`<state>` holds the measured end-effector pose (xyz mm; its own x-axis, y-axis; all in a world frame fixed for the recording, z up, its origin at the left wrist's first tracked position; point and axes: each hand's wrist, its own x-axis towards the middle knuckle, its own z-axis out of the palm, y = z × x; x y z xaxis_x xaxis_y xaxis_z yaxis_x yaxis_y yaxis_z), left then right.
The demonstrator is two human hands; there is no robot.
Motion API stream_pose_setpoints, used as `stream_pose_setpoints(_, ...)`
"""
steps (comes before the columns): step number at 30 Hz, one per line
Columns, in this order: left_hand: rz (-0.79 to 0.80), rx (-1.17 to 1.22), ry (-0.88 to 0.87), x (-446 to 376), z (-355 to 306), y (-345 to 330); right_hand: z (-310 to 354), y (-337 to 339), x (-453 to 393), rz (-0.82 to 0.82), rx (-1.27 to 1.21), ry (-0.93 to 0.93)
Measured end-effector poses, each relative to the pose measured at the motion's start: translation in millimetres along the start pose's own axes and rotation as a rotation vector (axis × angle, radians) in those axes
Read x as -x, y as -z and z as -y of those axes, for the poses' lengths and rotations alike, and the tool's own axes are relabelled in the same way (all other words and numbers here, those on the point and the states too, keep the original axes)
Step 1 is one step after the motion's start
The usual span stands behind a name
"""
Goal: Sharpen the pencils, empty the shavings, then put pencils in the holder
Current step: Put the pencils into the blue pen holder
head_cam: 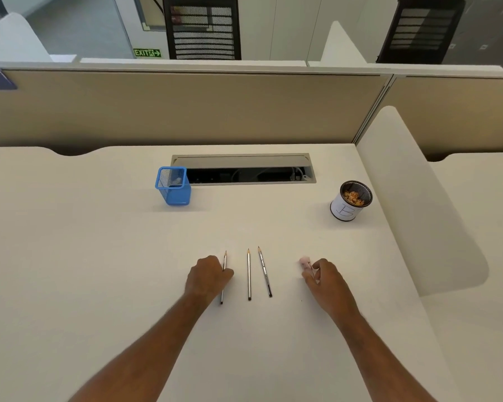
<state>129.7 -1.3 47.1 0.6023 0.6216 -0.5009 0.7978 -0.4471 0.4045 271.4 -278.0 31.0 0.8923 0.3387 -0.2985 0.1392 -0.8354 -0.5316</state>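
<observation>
Three pencils (249,274) lie near on the surface (99,256). The left hand (208,275) curls around the left one. The right hand (321,275) pinches a pink sharpener (305,262). The far blue holder (173,185) looks almost empty; the right cup (350,203) holds shavings (353,197).

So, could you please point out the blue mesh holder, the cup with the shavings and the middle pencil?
blue mesh holder (175,192): head view, on its front mesh wall.
cup with the shavings (344,210): head view, on the white label marked B.
middle pencil (249,274): head view, on the middle of its shaft.
</observation>
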Motion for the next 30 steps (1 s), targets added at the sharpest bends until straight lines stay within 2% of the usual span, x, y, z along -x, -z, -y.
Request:
stream_pose_setpoints(8, -0.138, 0.336, 0.027, 5.4, 28.5, 22.9, 8.2, -2.9, 21.3, -0.166, 0.100, 0.157)
stream_pose_setpoints(15, -0.306, 0.424, -0.088, -12.6, 34.9, 97.6, 27.0, -24.3, 32.6, -0.152, 0.056, 0.343)
stream_pose_setpoints(20, -0.473, 0.455, -0.176, -39.0, 25.2, 159.4, 35.4, -42.9, 34.5, -0.086, -0.005, 0.339)
stream_pose_setpoints(24, -0.589, 0.457, -0.215, -71.1, 16.9, 202.8, 42.6, -54.2, 33.9, 0.011, -0.065, 0.267)
stream_pose_setpoints(30, -0.619, 0.412, -0.237, -115.7, 10.4, 225.0, 50.4, -58.9, 31.4, 0.059, -0.049, 0.222)
